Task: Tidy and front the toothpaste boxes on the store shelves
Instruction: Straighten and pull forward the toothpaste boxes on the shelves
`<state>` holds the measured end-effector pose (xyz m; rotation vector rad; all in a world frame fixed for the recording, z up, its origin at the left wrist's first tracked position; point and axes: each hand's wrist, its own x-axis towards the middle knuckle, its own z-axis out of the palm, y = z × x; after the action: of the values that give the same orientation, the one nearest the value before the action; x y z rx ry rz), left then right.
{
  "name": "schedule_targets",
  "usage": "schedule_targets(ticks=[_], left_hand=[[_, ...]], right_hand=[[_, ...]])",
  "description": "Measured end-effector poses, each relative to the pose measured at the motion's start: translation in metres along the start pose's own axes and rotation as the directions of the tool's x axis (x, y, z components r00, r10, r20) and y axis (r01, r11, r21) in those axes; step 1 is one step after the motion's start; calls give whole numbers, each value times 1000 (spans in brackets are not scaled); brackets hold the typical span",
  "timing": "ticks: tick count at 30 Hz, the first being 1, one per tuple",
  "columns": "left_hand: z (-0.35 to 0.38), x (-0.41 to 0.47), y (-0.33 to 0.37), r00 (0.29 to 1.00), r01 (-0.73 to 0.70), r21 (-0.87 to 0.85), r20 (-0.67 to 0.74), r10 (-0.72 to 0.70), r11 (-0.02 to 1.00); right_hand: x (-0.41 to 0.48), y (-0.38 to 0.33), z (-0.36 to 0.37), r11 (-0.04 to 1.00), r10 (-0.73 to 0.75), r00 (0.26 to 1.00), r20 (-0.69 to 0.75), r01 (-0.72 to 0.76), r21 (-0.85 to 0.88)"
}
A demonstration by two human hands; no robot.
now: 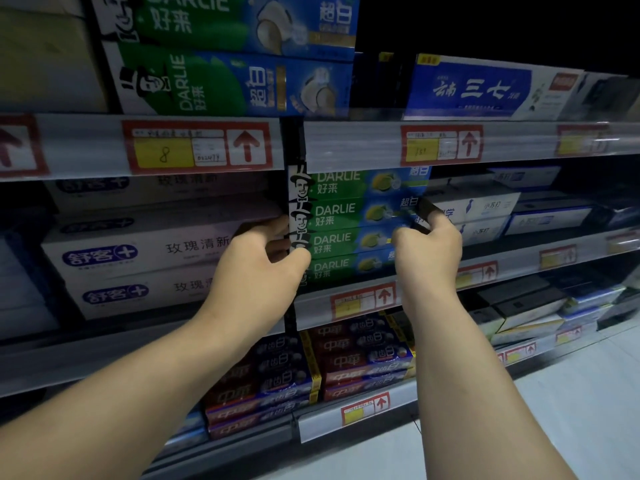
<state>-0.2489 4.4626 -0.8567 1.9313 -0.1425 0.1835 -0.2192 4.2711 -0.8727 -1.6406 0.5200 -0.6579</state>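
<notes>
I see the middle shelf [516,268] carrying a stack of green toothpaste boxes [346,216], with white boxes [138,258] at their nine o'clock. At six o'clock the lower shelf [318,427] holds red boxes [360,362]. At twelve o'clock the upper shelf [346,143] bears larger green boxes [221,81] and a blue box [467,88].

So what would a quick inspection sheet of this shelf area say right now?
Surface: grey shelf rails carrying red-framed paper price tags.
Job's things: four stacked green-and-blue Darlie cardboard toothpaste boxes, printed faces forward.
Clutter: nothing seen.
Grippers: left hand grips the stack's left end; right hand grips its right end.
Cables: nothing seen.
Surroundings: white rectangular cardboard boxes to the left, red-and-blue cardboard boxes on the shelf below, pale floor.
</notes>
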Motion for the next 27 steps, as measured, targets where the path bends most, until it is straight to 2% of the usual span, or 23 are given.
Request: schedule_targets(ticks=[7, 17, 27], left_hand=[[-11, -2, 4, 996, -26, 89, 82, 19, 996], [-12, -7, 15, 994, 34, 3, 107, -34, 999], [-6, 7, 0, 998, -14, -19, 66, 15, 1000]], right_hand=[[-8, -8, -13, 998, -34, 998, 46, 36, -43], [-25, -26, -34, 999, -33, 997, 69, 35, -33], [-10, -23, -13, 999, -53, 996, 75, 53, 12]])
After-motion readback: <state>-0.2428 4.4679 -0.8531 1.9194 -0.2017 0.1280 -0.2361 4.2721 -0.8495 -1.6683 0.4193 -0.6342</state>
